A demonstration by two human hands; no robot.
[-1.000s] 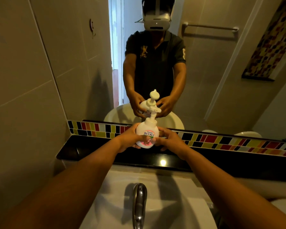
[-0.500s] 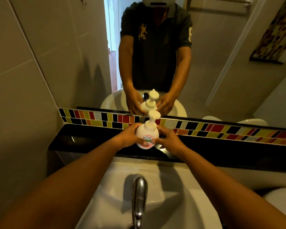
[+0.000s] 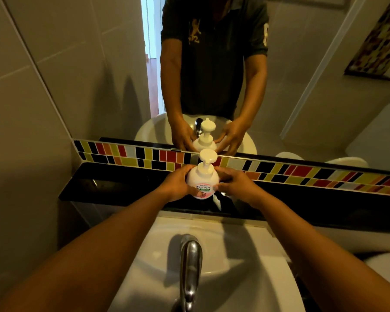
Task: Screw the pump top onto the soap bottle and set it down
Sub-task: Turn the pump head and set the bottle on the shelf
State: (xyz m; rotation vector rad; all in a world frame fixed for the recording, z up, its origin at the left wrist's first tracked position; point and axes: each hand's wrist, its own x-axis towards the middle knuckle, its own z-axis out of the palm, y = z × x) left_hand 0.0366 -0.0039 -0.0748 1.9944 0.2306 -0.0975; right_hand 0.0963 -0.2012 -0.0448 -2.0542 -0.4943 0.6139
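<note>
A round white soap bottle [image 3: 202, 181] with a pink and green label stands upright on the black ledge [image 3: 113, 188] behind the sink. Its white pump top [image 3: 208, 158] sits on the bottle's neck. My left hand [image 3: 175, 183] wraps the bottle's left side. My right hand [image 3: 235, 183] touches its right side with the fingertips. The mirror above shows the same bottle and both hands.
A chrome tap [image 3: 190, 266] rises over the white basin [image 3: 241, 255] just below my arms. A strip of coloured tiles [image 3: 302, 174] runs along the ledge under the mirror [image 3: 302, 86]. A tiled wall [image 3: 20, 109] closes the left side.
Both hands have lowered the bottle from above the ledge down onto it. My view has tilted downward, so the mirror reflection sits higher.
</note>
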